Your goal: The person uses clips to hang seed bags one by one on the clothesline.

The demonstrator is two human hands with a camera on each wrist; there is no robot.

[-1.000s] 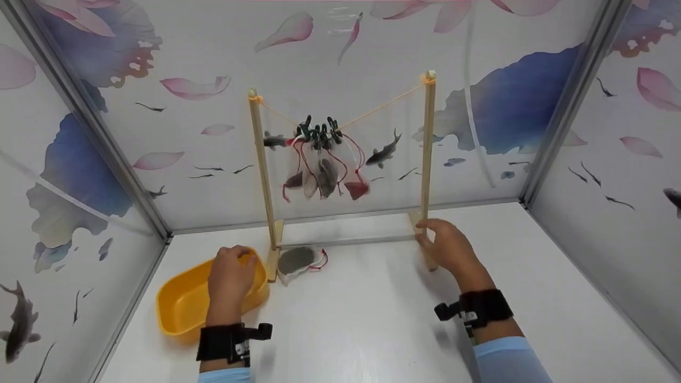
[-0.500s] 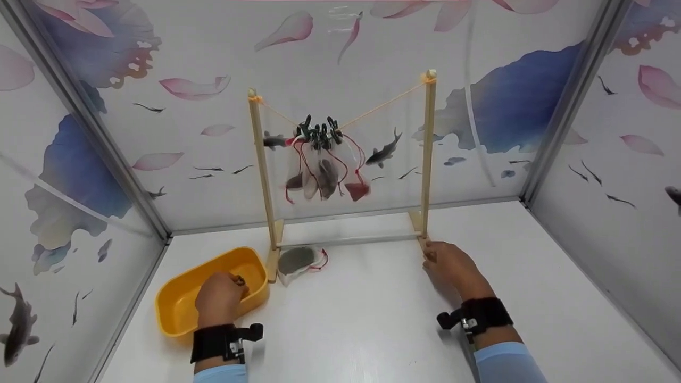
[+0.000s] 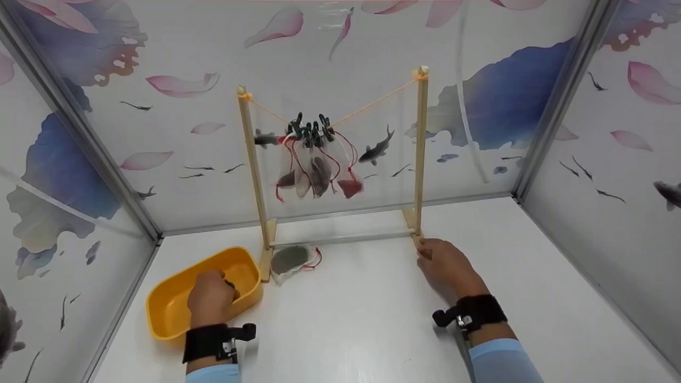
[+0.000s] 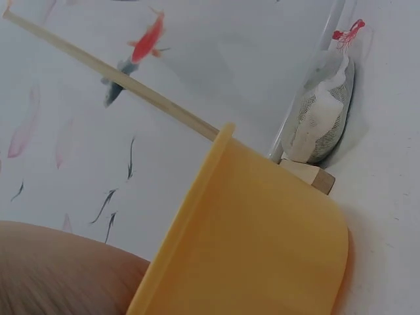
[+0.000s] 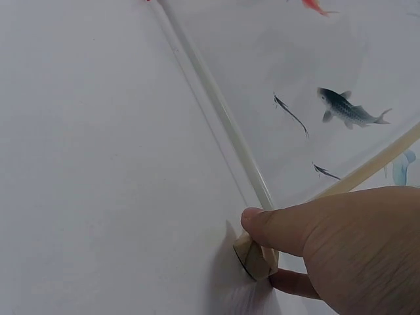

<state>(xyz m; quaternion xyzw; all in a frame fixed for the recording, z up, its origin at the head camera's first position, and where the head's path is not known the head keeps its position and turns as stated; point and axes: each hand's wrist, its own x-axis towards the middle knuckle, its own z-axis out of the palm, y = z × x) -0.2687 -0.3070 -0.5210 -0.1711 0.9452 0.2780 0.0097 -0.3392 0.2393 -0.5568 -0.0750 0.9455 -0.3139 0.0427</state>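
Observation:
Inside the yellow plastic basin [image 3: 167, 314], my left hand [image 3: 208, 300] reaches down with its fingers curled at a small dark clip [image 3: 230, 285], mostly covered by the hand. In the left wrist view the basin's wall hides the fingers. My right hand [image 3: 447, 266] pinches the front end of the wooden foot [image 5: 254, 259] of a drying rack, thumb on one side and a finger on the other. On the rack's sagging orange string [image 3: 372, 106], several black clips [image 3: 311, 130] hold up mesh drawstring bags [image 3: 319, 175].
A filled mesh bag [image 3: 290, 259] with a red drawstring lies by the rack's left foot [image 3: 266, 266], just right of the basin. The rack's posts [image 3: 421, 154] stand close to the printed back wall [image 3: 340, 32]. Panels enclose the white table [image 3: 340, 319] on both sides.
My left hand has gone from over the basin's far rim down into the basin. My right hand has slid from the right post's base to the foot's front end. The head view has shifted slightly.

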